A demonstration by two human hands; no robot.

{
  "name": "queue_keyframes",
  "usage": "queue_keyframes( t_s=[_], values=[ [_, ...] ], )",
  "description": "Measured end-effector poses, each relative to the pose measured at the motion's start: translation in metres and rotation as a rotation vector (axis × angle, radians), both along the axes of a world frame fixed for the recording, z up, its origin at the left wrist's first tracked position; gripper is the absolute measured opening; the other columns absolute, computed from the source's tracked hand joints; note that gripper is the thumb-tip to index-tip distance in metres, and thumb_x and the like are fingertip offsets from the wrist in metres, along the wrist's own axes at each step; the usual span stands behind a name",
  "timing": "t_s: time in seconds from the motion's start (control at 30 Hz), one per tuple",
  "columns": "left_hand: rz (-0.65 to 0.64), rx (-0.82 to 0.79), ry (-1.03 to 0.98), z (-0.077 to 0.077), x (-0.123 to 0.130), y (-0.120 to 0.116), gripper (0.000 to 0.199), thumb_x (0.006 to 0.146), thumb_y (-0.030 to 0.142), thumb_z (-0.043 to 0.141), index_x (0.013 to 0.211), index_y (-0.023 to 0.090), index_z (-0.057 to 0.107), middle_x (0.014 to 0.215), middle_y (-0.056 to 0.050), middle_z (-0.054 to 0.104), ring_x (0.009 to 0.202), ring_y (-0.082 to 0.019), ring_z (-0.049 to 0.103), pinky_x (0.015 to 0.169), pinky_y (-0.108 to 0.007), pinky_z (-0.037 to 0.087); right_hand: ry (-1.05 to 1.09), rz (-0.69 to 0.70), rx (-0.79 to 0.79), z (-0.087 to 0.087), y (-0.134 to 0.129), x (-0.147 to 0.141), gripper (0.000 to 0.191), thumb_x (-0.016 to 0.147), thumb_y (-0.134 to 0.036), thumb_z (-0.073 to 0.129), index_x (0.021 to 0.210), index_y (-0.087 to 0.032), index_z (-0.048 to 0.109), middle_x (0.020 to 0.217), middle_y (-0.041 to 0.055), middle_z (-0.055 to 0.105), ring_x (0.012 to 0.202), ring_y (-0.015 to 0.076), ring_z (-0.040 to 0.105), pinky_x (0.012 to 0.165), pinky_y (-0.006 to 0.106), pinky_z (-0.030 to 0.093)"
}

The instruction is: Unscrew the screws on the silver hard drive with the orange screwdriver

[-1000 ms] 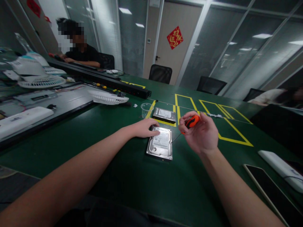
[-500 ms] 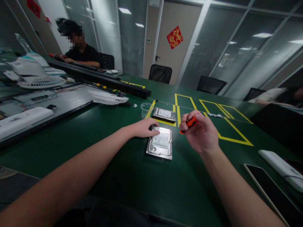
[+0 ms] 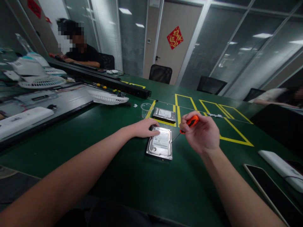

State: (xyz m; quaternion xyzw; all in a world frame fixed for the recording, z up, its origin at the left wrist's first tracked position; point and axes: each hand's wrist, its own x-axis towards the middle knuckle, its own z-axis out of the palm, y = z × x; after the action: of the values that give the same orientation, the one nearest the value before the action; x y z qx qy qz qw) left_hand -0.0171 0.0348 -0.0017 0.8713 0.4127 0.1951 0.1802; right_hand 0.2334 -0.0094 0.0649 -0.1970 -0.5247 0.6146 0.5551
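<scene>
A silver hard drive [image 3: 160, 145] lies flat on the green table [image 3: 132, 176]. My left hand [image 3: 145, 127] grips its upper left part, thumb on the top face and fingers at the far edge. My right hand [image 3: 201, 132] is closed around the orange and black handle of a screwdriver [image 3: 192, 121]. The thin shaft slants down to the left, its tip at the drive's right edge. Behind this drive a second hard drive [image 3: 164, 114] rests within yellow tape, next to a clear plastic cup [image 3: 146, 110].
Left on the table are a white power strip [image 3: 26, 121], a metal panel, a white fan grille [image 3: 107, 97] and long black bars [image 3: 132, 90]. A phone [image 3: 270, 186] and a white device [image 3: 281, 167] lie at the right. People sit at the far left and far right.
The screwdriver handle has turned a little in my right hand, whose fingers have shifted slightly. My left hand and the drive stay where they were.
</scene>
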Motion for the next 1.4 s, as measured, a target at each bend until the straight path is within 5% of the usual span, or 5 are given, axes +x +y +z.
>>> queue_keyframes(
  t_s=[0.47, 0.73, 1.4],
  values=[
    [0.0, 0.011, -0.009, -0.0003, 0.0007, -0.0013, 0.043, 0.093, 0.053, 0.06, 0.12, 0.019, 0.067, 0.122, -0.01, 0.07, 0.109, -0.026, 0.064, 0.094, -0.037, 0.048, 0.004, -0.01, -0.023, -0.0007, -0.0021, -0.0007, 0.01, 0.085, -0.032, 0.062, 0.08, -0.024, 0.062, 0.078, 0.0016, 0.064, 0.056, 0.0126, 0.047, 0.057, 0.029, 0.037],
    [0.003, 0.002, -0.006, -0.0008, 0.0002, -0.0003, 0.044, 0.093, 0.054, 0.06, 0.12, 0.02, 0.066, 0.123, -0.01, 0.07, 0.109, -0.026, 0.064, 0.093, -0.037, 0.048, -0.01, -0.019, 0.014, -0.0011, -0.0002, -0.001, 0.031, 0.09, -0.038, 0.05, 0.078, -0.021, 0.073, 0.073, 0.005, 0.06, 0.059, 0.0142, 0.047, 0.058, 0.031, 0.039],
    [0.001, 0.005, -0.001, 0.001, 0.0013, -0.0018, 0.044, 0.092, 0.051, 0.06, 0.121, 0.019, 0.066, 0.124, -0.011, 0.069, 0.111, -0.027, 0.063, 0.095, -0.038, 0.047, -0.067, -0.033, -0.027, -0.0021, -0.0015, -0.0013, 0.018, 0.086, -0.04, 0.061, 0.079, -0.025, 0.056, 0.078, 0.0019, 0.062, 0.059, 0.0147, 0.048, 0.06, 0.033, 0.038]
  ],
)
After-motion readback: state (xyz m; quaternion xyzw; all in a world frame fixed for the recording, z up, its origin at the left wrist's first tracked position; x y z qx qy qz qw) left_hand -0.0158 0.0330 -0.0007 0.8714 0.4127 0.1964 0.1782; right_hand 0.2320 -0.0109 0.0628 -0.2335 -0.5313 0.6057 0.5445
